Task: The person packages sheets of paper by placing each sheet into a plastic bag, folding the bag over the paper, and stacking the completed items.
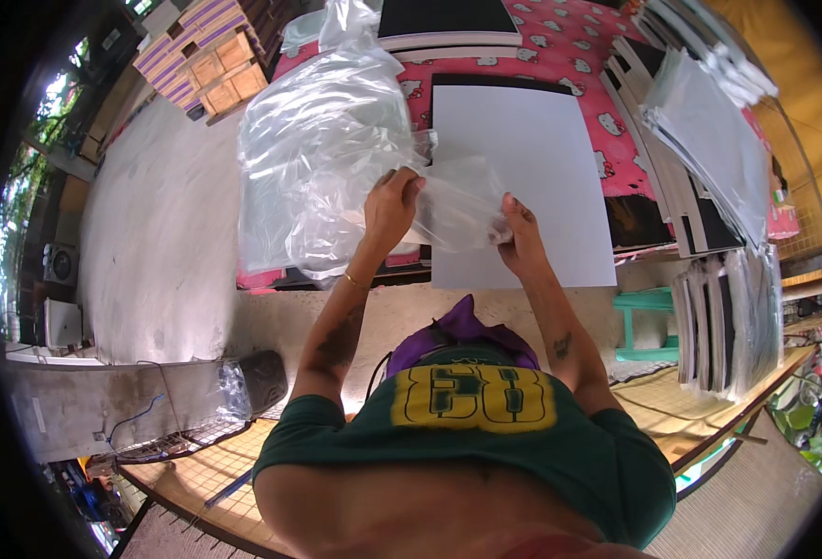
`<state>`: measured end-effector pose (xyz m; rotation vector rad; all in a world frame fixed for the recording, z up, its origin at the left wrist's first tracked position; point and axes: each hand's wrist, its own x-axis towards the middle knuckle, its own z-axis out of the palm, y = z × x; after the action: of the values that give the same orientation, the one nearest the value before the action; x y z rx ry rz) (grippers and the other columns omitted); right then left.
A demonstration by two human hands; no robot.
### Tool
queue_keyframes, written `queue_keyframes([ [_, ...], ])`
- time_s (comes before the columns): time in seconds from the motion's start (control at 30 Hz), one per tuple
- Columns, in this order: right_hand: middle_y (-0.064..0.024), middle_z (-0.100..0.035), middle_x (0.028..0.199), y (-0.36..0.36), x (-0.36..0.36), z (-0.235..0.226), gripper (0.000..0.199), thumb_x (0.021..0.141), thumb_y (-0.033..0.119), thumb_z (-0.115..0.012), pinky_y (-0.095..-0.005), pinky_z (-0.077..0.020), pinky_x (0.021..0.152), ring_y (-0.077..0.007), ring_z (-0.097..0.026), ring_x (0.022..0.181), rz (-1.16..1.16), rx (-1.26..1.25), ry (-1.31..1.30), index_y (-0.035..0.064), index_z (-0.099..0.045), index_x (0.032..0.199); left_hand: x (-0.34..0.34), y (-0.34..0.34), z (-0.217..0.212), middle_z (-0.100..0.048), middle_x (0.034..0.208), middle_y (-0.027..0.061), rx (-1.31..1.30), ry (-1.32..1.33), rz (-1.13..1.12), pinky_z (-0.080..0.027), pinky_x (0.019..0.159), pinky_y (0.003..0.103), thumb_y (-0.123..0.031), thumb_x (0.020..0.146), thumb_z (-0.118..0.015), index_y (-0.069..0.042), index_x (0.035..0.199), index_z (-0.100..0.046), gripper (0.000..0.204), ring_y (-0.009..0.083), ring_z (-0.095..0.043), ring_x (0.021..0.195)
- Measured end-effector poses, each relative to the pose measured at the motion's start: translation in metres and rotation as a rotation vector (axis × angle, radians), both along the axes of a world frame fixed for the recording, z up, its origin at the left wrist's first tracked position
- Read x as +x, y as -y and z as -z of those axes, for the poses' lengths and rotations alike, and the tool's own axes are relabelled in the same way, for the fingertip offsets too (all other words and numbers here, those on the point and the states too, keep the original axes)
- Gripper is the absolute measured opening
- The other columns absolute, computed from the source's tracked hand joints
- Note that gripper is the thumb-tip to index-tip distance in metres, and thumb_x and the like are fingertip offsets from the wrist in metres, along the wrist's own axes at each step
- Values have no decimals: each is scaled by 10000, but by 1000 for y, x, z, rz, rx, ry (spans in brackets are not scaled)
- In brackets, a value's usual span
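Note:
A clear plastic bag (462, 200) stretches between my two hands above a large white sheet (546, 140), which has a black strip along its far edge. My left hand (392, 207) pinches the bag's left part, beside a crumpled heap of clear plastic bags (327, 130). On the other side, my right hand (520, 233) grips the bag's gathered right end, thumb up, over the sheet's near half. Part of the sheet shows through the plastic.
A pink patterned cloth (560, 42) covers the table. Black and white boards (448, 19) lie stacked at the back. Plastic-wrapped packs (709, 140) lie at right, with more standing packs (719, 321) nearer, by a green stool (649, 326). Stacked boxes (225, 74) stand far left.

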<state>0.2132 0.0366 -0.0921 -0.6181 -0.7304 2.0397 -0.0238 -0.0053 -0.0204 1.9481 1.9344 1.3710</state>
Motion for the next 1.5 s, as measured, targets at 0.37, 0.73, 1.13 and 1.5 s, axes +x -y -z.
queue_keyframes([
  [0.37, -17, -607, 897, -25, 35, -66, 242, 864, 279, -614, -310, -472, 832, -157, -591, 840, 168, -3, -205, 84, -567, 999, 62, -80, -64, -600, 639, 149, 36, 175, 95, -441, 551, 417, -225, 857, -592, -17, 804, -534, 222, 357, -595, 611],
  [0.73, -63, -597, 1016, -43, 94, -109, 375, 900, 410, -504, -367, -504, 820, -211, -598, 904, 203, 49, -530, 69, -543, 1053, 126, -78, -78, -609, 702, 136, 519, 102, 93, -461, 602, 388, -296, 836, -608, -27, 825, -579, 271, 280, -598, 671],
  [1.13, -32, -610, 1031, -42, 99, -74, 191, 842, 198, -612, -389, -413, 870, -140, -537, 1012, 212, 246, 112, 78, -608, 990, 130, -119, -44, -508, 617, 11, -421, 867, 274, -360, 455, 295, -259, 829, -609, -2, 743, -595, 271, 104, -458, 526],
  [1.5, -25, -620, 925, 11, 59, -62, 254, 895, 247, -517, -282, -445, 718, -143, -583, 824, 262, -70, 31, 58, -575, 1056, 150, -107, -67, -579, 994, 86, -460, 1379, 500, -473, 772, 313, -297, 810, -648, -2, 1115, -501, 449, 176, -565, 863],
])
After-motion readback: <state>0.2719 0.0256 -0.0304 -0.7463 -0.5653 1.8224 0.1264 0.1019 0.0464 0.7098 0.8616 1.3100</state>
